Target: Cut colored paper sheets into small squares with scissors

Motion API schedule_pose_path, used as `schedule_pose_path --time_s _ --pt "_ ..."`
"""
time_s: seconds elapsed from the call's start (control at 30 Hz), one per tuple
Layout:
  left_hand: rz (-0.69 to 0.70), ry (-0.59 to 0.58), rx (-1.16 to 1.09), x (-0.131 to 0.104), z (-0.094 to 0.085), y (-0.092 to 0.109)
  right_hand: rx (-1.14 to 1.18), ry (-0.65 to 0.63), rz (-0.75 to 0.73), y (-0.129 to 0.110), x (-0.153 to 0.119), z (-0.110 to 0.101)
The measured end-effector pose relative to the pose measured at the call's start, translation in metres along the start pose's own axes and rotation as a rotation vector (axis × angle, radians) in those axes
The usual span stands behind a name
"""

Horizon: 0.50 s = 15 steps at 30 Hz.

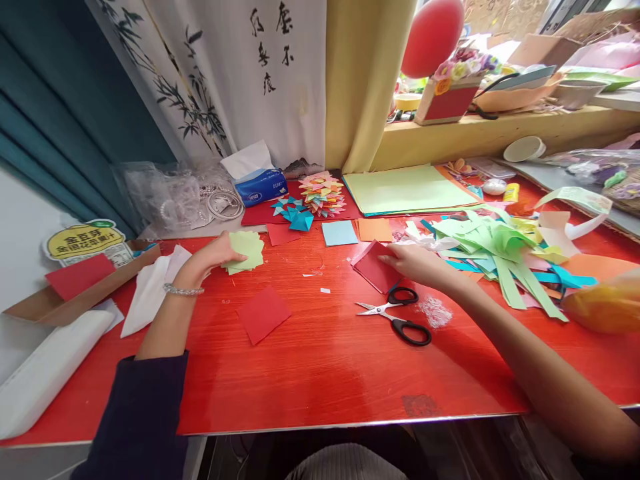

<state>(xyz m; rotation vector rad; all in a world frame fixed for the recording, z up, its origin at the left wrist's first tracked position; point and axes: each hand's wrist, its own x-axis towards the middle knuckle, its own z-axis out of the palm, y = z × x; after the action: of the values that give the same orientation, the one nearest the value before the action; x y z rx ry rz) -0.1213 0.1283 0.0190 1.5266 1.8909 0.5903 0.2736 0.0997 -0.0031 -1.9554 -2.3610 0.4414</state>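
My left hand [226, 251] is closed on a small stack of light green paper squares [247, 253] at the left of the table. On the right, my right hand [407, 260] pinches a stack of dark red paper squares [376, 267], its fingers partly hidden. Just below that stack lie scissors [387, 312] with black handles, their blades slightly apart. A single red paper square [264, 315] rests flat between my hands. Behind it are a light blue square [340, 233], an orange square [375, 230] and another red square [283, 234].
Folded paper stars [323, 195] stand at the back beside a blue tissue pack [261, 187]. Large green sheets [413, 190] lie behind my right hand. A heap of paper strips [500, 247] covers the right side. A cardboard tray [83, 293] sits at the left.
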Motion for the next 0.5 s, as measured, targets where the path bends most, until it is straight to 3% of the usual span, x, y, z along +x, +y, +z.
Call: schedule_pose_path --time_s 0.1,0.17,0.27,0.3,0.37,0.43,0.5 --pt "0.034 0.013 -0.014 -0.004 0.001 0.01 -0.061 0.022 0.044 0.003 -0.001 -0.004" --pt "0.116 0.007 -0.107 -0.012 0.008 0.024 -0.042 0.15 0.078 0.003 -0.002 -0.006" --pt "0.315 -0.022 -0.339 -0.033 0.039 0.049 0.368 0.334 -0.085 -0.011 -0.006 -0.004" --pt "0.375 -0.046 -0.391 -0.041 0.054 0.056 0.597 0.302 -0.198 -0.019 -0.009 -0.001" --pt "0.478 -0.101 -0.479 -0.06 0.086 0.067 0.982 0.115 -0.361 -0.037 -0.015 0.007" --pt "0.538 -0.207 -0.531 -0.076 0.111 0.074 1.148 -0.001 -0.419 -0.053 -0.022 0.017" --pt "0.579 -0.379 -0.503 -0.084 0.12 0.077 1.182 0.002 -0.373 -0.062 -0.026 0.025"
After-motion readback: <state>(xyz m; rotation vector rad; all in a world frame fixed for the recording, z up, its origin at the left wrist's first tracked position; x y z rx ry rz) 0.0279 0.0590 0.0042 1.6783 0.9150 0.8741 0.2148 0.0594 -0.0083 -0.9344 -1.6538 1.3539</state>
